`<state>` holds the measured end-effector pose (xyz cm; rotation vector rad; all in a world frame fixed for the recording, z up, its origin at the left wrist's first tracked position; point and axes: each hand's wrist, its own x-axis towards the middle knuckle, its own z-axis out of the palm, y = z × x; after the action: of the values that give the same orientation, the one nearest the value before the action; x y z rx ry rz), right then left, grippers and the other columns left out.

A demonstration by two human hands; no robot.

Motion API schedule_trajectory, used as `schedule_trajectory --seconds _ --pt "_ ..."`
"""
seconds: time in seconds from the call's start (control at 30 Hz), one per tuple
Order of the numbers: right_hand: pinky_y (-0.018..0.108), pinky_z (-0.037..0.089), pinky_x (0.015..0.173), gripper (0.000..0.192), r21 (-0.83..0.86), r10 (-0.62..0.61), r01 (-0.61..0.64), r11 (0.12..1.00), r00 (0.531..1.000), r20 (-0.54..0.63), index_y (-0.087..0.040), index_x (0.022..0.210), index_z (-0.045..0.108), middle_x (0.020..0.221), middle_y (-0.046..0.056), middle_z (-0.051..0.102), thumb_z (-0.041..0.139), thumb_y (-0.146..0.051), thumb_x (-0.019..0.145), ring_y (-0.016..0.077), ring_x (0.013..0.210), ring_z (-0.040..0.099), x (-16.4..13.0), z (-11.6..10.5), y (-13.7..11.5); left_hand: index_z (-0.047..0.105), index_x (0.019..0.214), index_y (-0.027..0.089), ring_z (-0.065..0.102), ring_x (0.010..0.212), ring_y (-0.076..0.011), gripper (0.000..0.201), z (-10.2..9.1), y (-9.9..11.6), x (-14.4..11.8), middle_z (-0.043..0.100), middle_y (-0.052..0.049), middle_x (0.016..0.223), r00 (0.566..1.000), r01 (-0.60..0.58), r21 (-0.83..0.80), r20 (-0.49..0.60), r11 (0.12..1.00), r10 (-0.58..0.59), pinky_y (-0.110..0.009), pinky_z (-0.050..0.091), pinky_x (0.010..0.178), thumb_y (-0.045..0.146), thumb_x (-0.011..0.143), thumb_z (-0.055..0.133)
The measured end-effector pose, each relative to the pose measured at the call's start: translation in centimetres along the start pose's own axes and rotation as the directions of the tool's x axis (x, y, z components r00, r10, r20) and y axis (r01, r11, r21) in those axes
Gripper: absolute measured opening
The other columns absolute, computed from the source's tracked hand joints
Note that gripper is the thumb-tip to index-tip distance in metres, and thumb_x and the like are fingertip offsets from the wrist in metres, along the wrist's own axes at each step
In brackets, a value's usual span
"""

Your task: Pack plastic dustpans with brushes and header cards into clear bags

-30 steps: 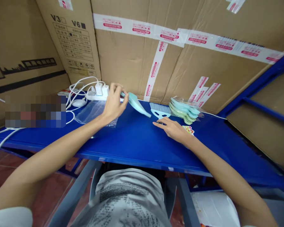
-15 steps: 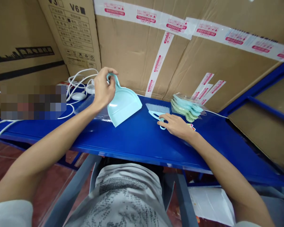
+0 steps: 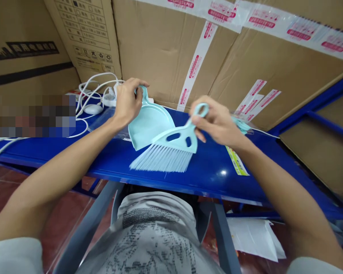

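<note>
My left hand [image 3: 128, 98] is closed around the handle of a light blue dustpan [image 3: 148, 123], its open side facing me above the blue table. A light blue hand brush [image 3: 174, 142] is in my right hand [image 3: 215, 120], gripped by its ringed handle with the pale bristles pointing down towards me. In this view the brush overlaps the lower right part of the dustpan; whether the two touch I cannot tell. Behind my right hand, part of a stack of light blue pieces [image 3: 241, 125] shows, the rest hidden.
A yellow-green label strip [image 3: 237, 160] lies by my right forearm on the blue table [image 3: 211, 179]. White cables [image 3: 87, 91] and a white mouse-like piece [image 3: 93, 109] lie at the left. Large cardboard boxes [image 3: 154, 49] stand along the back. Clear plastic wrap lies beside the dustpan.
My right hand has lifted the brush off the table and turned it, bringing it in front of the dustpan with bristles down. The dustpan has barely moved in my left hand.
</note>
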<state>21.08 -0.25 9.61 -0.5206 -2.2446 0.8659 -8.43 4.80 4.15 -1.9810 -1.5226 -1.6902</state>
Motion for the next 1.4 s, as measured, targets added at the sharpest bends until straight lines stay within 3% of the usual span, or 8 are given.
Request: schedule_trajectory --seconds 0.23,0.5,0.73,0.83,0.93,1.03,1.23,1.4 --pt "0.032 0.046 0.078 0.025 -0.452 -0.141 0.23 0.862 0.965 0.223 -0.024 0.106 0.049 0.085 0.0 0.061 0.053 -0.049 0.108 0.0192 0.079 0.059 6.5 4.6 -1.0 0.071 0.121 0.022 0.061 0.113 -0.016 0.031 -0.8 1.0 0.1 0.076 0.004 0.122 0.995 0.045 -0.011 0.086 0.999 -0.044 -0.038 0.04 0.106 0.033 0.1 0.05" --pt "0.035 0.047 0.082 0.013 -0.818 -0.255 0.047 0.573 0.959 -0.123 -0.029 0.094 0.05 0.087 0.001 0.061 0.058 -0.037 0.1 0.0191 0.07 0.053 3.4 -4.4 -6.7 0.073 0.104 0.022 0.065 0.111 -0.0252 0.02 1.4 0.5 -1.2 0.073 -0.008 0.116 0.992 0.129 -0.009 -0.001 0.992 -0.129 -0.04 0.047 0.107 0.018 0.095 0.056" --pt "0.055 0.048 0.103 0.01 -0.919 0.02 -0.345 0.193 0.937 -0.348 -0.024 0.082 0.051 0.08 0.01 0.068 0.059 -0.02 0.087 0.0337 0.098 0.069 2.5 -8.4 -5.5 0.077 0.106 0.016 0.059 0.123 -0.0338 0.033 3.5 0.8 -3.2 0.068 -0.014 0.112 0.953 0.215 0.023 0.213 0.976 -0.215 -0.053 0.046 0.116 0.016 0.08 0.058" --pt "0.045 0.056 0.091 0.013 -0.874 0.311 -0.404 0.27 0.896 -0.317 -0.022 0.08 0.058 0.07 0.006 0.066 0.067 -0.027 0.087 0.0298 0.093 0.073 2.1 -9.9 -3.9 0.081 0.104 0.018 0.063 0.121 -0.0329 0.035 3.3 1.1 -3.1 0.073 -0.012 0.115 0.852 0.267 -0.082 0.486 0.96 -0.196 -0.053 0.047 0.115 0.018 0.077 0.06" --pt "0.034 0.058 0.078 0.019 -0.816 0.509 -0.464 0.345 0.823 -0.253 -0.02 0.08 0.065 0.069 0.002 0.067 0.074 -0.035 0.087 0.0232 0.08 0.074 1.9 -11.1 -2.4 0.082 0.112 0.022 0.066 0.121 -0.0291 0.037 2.5 1.6 -2.7 0.074 -0.009 0.128 0.659 0.328 -0.261 0.751 0.908 -0.023 -0.049 0.05 0.111 0.022 0.077 0.068" --pt "0.03 0.057 0.066 0.016 -0.815 0.607 -0.497 0.3 0.758 -0.239 -0.018 0.081 0.069 0.072 0.002 0.07 0.074 -0.032 0.086 0.0192 0.068 0.073 1.8 -11.6 -1.9 0.081 0.119 0.026 0.066 0.125 -0.0275 0.041 2.0 1.6 -2.5 0.072 -0.008 0.135 0.52 0.296 -0.346 0.84 0.89 0.154 -0.045 0.05 0.11 0.028 0.078 0.078" --pt "0.026 0.053 0.059 0.019 -0.805 0.68 -0.439 0.398 0.731 -0.062 -0.014 0.086 0.074 0.078 0.004 0.074 0.068 -0.031 0.091 0.0142 0.059 0.069 1.8 -11.1 -3.5 0.083 0.117 0.021 0.072 0.103 -0.0265 0.043 3.7 0.2 -3.5 0.076 -0.011 0.117 0.62 0.205 -0.3 0.777 0.931 0.114 -0.044 0.056 0.098 0.038 0.078 0.084" --pt "0.031 0.054 0.055 0.029 -0.748 0.602 -0.373 0.548 0.797 0.044 -0.018 0.078 0.072 0.063 0.002 0.069 0.078 -0.045 0.089 0.0181 0.053 0.066 3.4 -7.9 -3.2 0.079 0.124 0.018 0.072 0.107 -0.0295 0.061 4.8 0.5 -4.5 0.074 -0.012 0.127 0.6 0.386 -0.253 0.8 0.887 -0.033 -0.044 0.058 0.098 0.043 0.07 0.09"
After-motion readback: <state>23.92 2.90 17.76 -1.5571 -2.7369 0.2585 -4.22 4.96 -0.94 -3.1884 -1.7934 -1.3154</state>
